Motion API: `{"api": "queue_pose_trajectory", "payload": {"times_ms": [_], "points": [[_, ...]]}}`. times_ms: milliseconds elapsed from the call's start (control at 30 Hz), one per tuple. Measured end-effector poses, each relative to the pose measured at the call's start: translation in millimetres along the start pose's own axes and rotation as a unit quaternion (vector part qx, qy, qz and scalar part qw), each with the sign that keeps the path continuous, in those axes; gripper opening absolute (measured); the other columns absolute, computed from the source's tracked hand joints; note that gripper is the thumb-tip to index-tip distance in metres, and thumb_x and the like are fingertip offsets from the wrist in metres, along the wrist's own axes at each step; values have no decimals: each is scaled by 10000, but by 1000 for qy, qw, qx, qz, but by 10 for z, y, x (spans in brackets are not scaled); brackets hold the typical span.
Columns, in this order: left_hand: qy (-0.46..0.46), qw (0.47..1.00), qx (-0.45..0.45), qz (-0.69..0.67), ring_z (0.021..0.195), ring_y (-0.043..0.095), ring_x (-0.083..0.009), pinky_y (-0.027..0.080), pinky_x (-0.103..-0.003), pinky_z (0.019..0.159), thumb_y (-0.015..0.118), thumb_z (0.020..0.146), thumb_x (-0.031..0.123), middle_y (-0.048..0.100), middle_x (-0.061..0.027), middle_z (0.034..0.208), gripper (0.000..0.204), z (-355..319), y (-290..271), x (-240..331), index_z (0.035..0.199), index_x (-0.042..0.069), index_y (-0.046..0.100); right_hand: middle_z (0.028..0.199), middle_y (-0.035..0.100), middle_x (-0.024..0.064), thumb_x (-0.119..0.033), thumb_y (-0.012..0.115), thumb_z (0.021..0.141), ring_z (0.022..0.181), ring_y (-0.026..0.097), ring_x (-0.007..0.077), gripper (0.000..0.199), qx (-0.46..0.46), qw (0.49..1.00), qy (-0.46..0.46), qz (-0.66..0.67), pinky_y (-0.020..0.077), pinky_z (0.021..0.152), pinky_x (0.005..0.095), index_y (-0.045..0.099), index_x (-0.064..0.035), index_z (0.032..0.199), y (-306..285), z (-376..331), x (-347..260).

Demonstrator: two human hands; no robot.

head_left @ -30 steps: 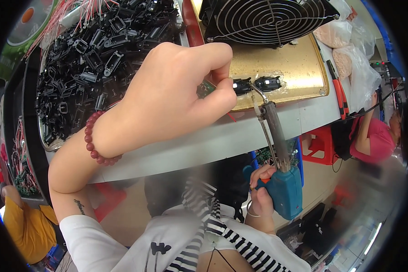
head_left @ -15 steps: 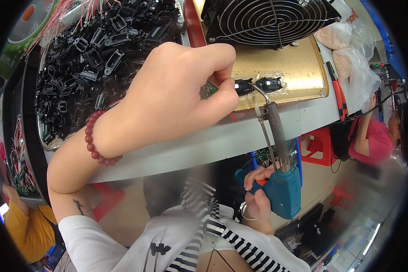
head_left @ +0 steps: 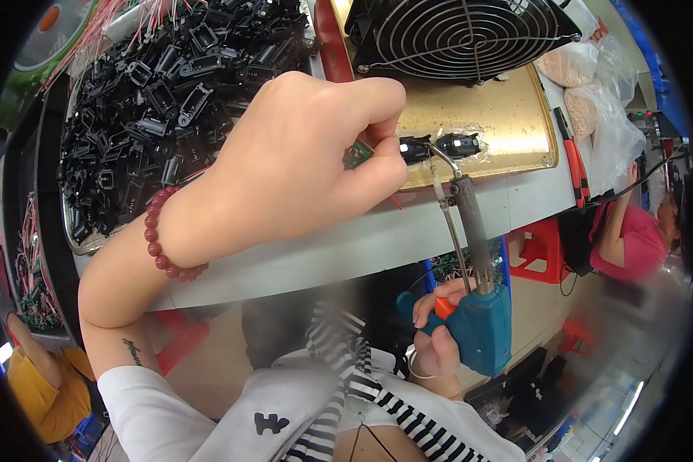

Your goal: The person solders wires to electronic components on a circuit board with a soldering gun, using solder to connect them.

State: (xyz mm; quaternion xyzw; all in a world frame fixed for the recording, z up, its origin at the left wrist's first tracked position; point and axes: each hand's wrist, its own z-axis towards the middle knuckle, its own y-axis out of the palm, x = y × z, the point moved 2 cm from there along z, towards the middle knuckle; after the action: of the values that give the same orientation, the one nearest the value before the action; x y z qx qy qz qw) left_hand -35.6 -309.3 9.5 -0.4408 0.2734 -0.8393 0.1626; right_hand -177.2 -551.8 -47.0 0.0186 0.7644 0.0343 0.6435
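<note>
My left hand, closed in a pinch, reaches across the table. A small green circuit board shows between its curled fingers, partly hidden by them. Its fingertips are beside the left of two small black plastic housings fixed to a gold metal plate. My right hand grips a teal soldering gun with an orange trigger, held upright below the table edge. The gun's bent tip lies at the gap between the left housing and the right housing. A red wire end pokes out below my left thumb.
A tray heaped with black plastic housings fills the left. A black fan with a wire guard stands behind the plate. Red-handled pliers and plastic bags lie to the right. A person in pink sits at far right.
The soldering gun's body has shifted down very slightly, its tip still at the housings. My left hand has moved a touch to the right, showing more of the green board.
</note>
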Motion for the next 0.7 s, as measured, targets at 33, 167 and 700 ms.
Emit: {"api": "queue_pose_trajectory", "payload": {"times_ms": [33, 167, 700], "points": [[-2, 1000, 0, 5, 529, 631, -175, 496, -260, 531, 639, 769, 47, 586, -73, 618, 106, 5, 2, 1, 725, 3, 553, 1018, 515, 75, -396, 747, 807, 752, 595, 176, 586, 0, 1000, -3, 3, 444, 717, 323, 524, -19, 1196, 0, 4, -3], [0, 1000, 1, -2, 516, 617, -172, 487, -260, 520, 636, 763, 46, 582, -72, 615, 107, 20, 30, 6, 721, 4, 548, 1069, 516, 73, -389, 748, 816, 754, 595, 185, 597, 5, 1000, -19, 2, 446, 714, 326, 523, -17, 1226, -26, 8, -6], [11, 1000, 2, 4, 498, 566, -154, 466, -253, 502, 636, 758, 42, 582, -65, 609, 108, 5, 14, -5, 720, 12, 540, 1115, 496, 131, -279, 691, 859, 661, 559, 188, 499, -7, 990, -138, 17, 414, 589, 306, 470, -4, 1212, -62, 20, 152]]}}
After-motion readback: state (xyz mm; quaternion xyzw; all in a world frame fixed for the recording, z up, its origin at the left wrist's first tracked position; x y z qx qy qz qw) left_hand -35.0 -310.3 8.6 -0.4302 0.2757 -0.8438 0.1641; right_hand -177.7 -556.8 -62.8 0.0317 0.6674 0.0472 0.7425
